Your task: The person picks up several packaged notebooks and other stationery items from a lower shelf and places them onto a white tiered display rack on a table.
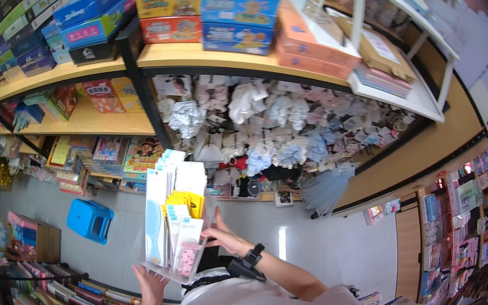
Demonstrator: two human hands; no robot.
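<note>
Close to my body I hold a clear plastic bin (pixel 137 251), tilted, between both hands. Upright packets fill it: white cards with blue tops, yellow packets (pixel 195 204), a light blue item (pixel 154 229) on a card and a pink dotted item (pixel 186 260) in clear packaging at the near end. My left hand (pixel 151 284) supports the bin's near left corner, its fingers partly hidden beneath. My right hand (pixel 222 235) grips the right side, with fingers over the rim. Each wrist has a dark band.
Ahead runs a wooden shelf (pixel 191 60) with colourful boxes on top and scrunchies (pixel 248 104) hanging below. A blue plastic stool (pixel 90 220) stands on the floor at the left. Rows of books (pixel 72 304) lie at lower left. A white rack (pixel 396 99) stands at upper right.
</note>
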